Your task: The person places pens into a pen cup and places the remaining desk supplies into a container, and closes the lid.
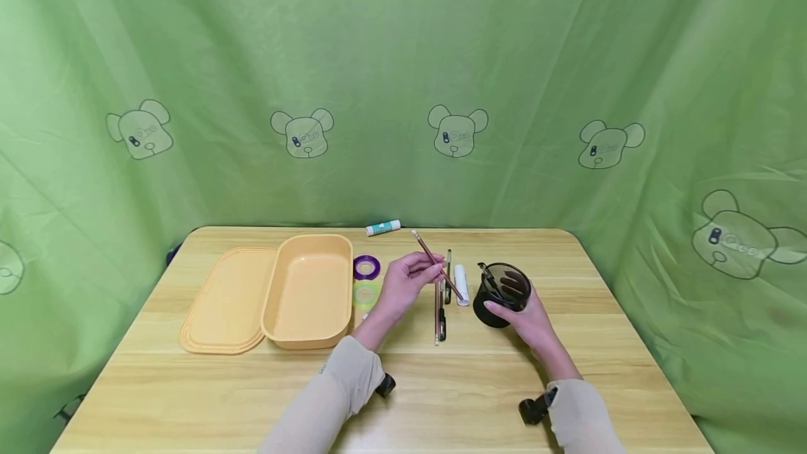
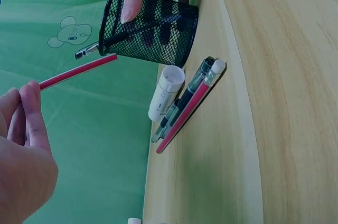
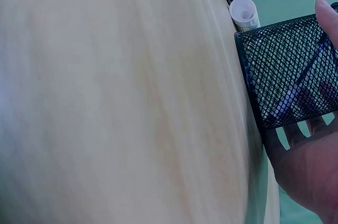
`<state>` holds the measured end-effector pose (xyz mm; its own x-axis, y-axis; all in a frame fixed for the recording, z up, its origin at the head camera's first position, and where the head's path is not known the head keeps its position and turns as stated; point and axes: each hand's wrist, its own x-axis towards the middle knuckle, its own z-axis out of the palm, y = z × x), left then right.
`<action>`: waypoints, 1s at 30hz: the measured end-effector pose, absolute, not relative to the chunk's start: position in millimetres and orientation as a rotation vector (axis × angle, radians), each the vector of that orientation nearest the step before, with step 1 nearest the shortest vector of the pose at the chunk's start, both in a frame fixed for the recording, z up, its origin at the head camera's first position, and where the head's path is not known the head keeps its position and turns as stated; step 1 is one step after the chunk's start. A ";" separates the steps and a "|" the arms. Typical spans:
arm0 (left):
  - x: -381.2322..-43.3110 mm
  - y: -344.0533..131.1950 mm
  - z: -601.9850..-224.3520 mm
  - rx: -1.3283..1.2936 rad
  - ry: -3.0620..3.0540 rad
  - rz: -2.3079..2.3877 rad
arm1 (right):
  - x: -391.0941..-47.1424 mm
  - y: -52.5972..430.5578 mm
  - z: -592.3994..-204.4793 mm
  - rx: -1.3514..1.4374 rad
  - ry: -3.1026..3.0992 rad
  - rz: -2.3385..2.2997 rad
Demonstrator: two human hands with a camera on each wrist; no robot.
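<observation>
My left hand (image 1: 406, 282) pinches a red pencil (image 1: 431, 253) between thumb and fingers, above the table. The pencil slants, its lower end toward the black mesh pen holder (image 2: 150, 31). Around that holder curls my right hand (image 1: 529, 317), tilting it slightly to the left. One black pen (image 1: 490, 279) stands inside the holder and leans on its rim. Beneath the left hand lie another red pencil (image 2: 193, 105), black pens (image 2: 179, 100) and a white glue stick (image 1: 461, 284). In the right wrist view the fingers show behind the mesh.
An orange box (image 1: 309, 289) stands left on the table, its lid (image 1: 227, 300) beside it. Purple tape (image 1: 366, 267) and yellow-green tape (image 1: 365, 293) lie against the box's right side. Near the back edge lies a teal-and-white glue stick (image 1: 382, 228). A green curtain surrounds the table.
</observation>
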<state>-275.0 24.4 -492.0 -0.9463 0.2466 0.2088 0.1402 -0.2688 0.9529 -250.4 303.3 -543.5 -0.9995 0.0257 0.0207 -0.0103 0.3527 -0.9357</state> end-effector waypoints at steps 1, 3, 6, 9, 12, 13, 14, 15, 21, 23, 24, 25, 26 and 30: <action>-275.2 25.2 -492.0 0.490 1.889 2.389 | -250.4 303.3 -543.7 -0.018 -2.560 1.768; -274.3 26.7 -491.5 0.485 1.961 2.362 | -250.0 303.3 -543.9 -0.018 -2.554 1.776; -272.6 28.8 -491.6 0.479 2.074 2.321 | -249.8 302.6 -544.0 -0.016 -2.550 1.778; -270.2 30.6 -491.6 0.472 2.095 2.318 | -250.0 301.8 -544.1 -0.006 -2.546 1.778; -269.4 34.2 -491.3 0.469 2.038 2.361 | -250.9 302.3 -545.1 -0.002 -2.546 1.774; -269.4 35.8 -491.3 0.471 2.014 2.378 | -251.1 302.9 -545.6 -0.003 -2.546 1.771; -269.5 37.5 -491.3 0.473 1.993 2.393 | -251.2 303.5 -546.1 -0.003 -2.545 1.770; -269.6 39.2 -491.3 0.472 1.981 2.402 | -251.3 304.0 -546.5 -0.003 -2.543 1.770; -268.5 49.6 -490.9 0.452 1.929 2.425 | -251.3 303.9 -545.9 -0.005 -2.552 1.754; -268.1 52.7 -490.4 0.451 1.914 2.431 | -251.2 303.3 -545.7 -0.009 -2.555 1.752; -268.0 54.1 -490.0 0.450 1.906 2.436 | -251.1 303.0 -545.4 -0.010 -2.555 1.756; -267.7 55.3 -489.3 0.449 1.899 2.444 | -250.9 302.8 -545.1 -0.003 -2.556 1.758; -267.7 56.4 -488.5 0.450 1.898 2.450 | -250.8 302.7 -545.0 -0.004 -2.556 1.763; -268.2 60.5 -484.7 0.468 1.894 2.479 | -251.0 303.4 -544.6 0.001 -2.560 1.768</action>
